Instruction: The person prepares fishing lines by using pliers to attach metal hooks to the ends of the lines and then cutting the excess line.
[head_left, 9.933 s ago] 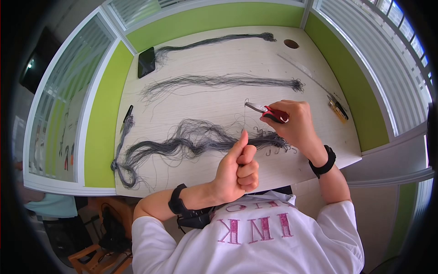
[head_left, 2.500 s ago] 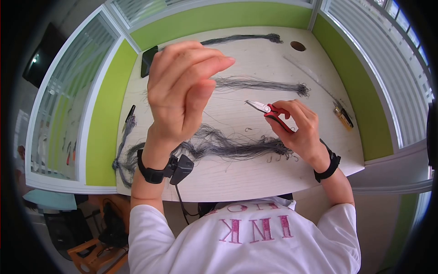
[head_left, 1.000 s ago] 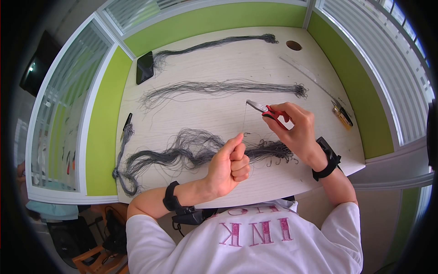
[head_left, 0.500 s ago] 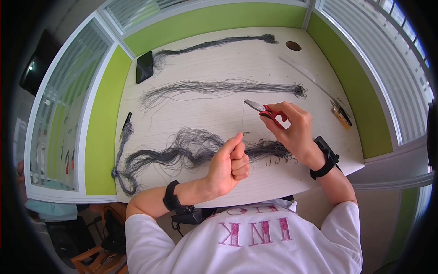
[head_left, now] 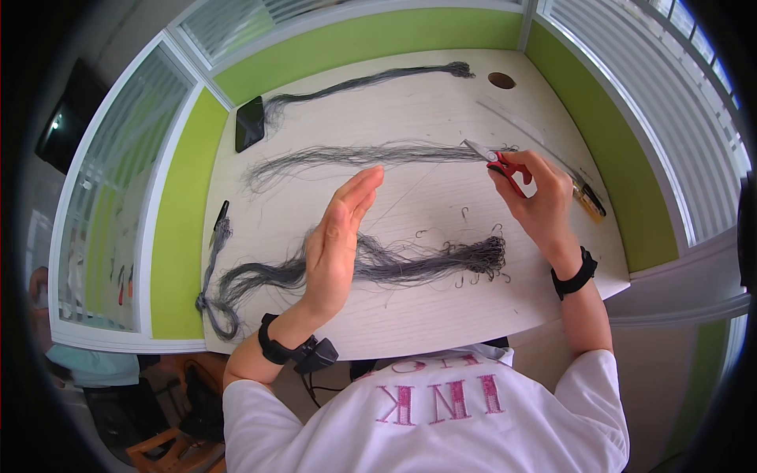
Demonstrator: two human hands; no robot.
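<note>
Head view: right hand [head_left: 540, 191] pinches red-handled pliers [head_left: 494, 158], grip of left hand [head_left: 334, 252] unclear, seemingly working thin line [head_left: 413, 189], next needing even tension

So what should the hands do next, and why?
Maybe lower the pliers and lay the thin line along the middle bundle. The right hand has them close to that bundle's right end, the line seems to trail from them, and the left hand is open, fingers outstretched.

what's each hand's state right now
Left hand: open, fingers extended; whether it touches any strand can't be told.
Right hand: closed, holding red-handled pliers.
</note>
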